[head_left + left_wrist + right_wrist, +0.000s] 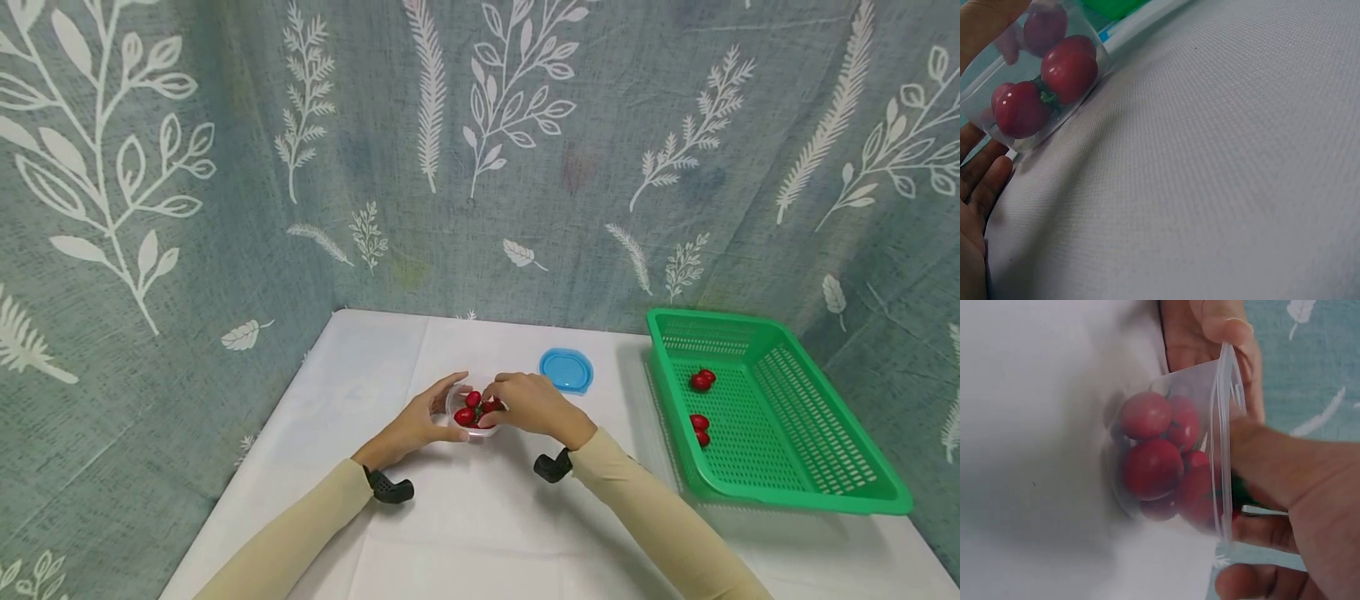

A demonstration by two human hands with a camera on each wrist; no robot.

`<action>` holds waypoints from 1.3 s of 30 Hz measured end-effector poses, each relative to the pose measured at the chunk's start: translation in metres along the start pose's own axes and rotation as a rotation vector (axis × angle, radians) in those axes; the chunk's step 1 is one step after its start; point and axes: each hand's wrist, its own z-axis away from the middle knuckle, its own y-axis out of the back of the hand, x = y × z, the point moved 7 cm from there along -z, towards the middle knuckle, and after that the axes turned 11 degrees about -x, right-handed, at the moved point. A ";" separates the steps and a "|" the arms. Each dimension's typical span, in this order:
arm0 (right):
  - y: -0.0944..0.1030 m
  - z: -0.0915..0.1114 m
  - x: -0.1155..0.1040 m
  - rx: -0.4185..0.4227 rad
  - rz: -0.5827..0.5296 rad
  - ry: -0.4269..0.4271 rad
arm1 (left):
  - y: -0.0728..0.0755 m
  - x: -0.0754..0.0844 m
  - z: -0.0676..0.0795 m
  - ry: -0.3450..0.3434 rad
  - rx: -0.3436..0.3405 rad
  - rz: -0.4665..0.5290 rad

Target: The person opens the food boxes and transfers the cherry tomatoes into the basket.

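Observation:
A clear plastic container (480, 432) stands on the white cloth, holding several small red tomatoes (1152, 467) with green stems. My left hand (411, 427) grips it from the left, thumb at the near side and fingers round the far side. From the right, my right hand (534, 404) dips its thumb and fingertips over the rim. Those fingers pinch a red tomato (491, 407) at the container's mouth, and a bit of green stem shows beside them in the right wrist view. The fingertips inside are partly hidden.
A blue lid (566, 370) lies behind my right hand. At the right stands a green basket (780, 433) with pairs of tomatoes (701, 381) along its left side. A leaf-patterned grey-green curtain (480, 242) borders the table at the back and sides.

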 end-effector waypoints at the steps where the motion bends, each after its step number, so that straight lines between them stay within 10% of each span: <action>1: -0.001 0.000 0.001 -0.007 -0.021 0.009 | 0.000 0.000 0.000 0.001 0.002 -0.002; 13: -0.012 0.002 0.015 -0.079 -0.308 0.207 | 0.000 -0.001 0.000 0.004 0.008 -0.025; 23: -0.019 0.005 0.024 -0.153 -0.447 0.186 | 0.000 0.000 0.001 0.008 0.010 -0.017; 39: -0.017 0.006 0.029 -0.008 -0.524 0.184 | -0.001 0.003 -0.001 -0.001 0.013 -0.032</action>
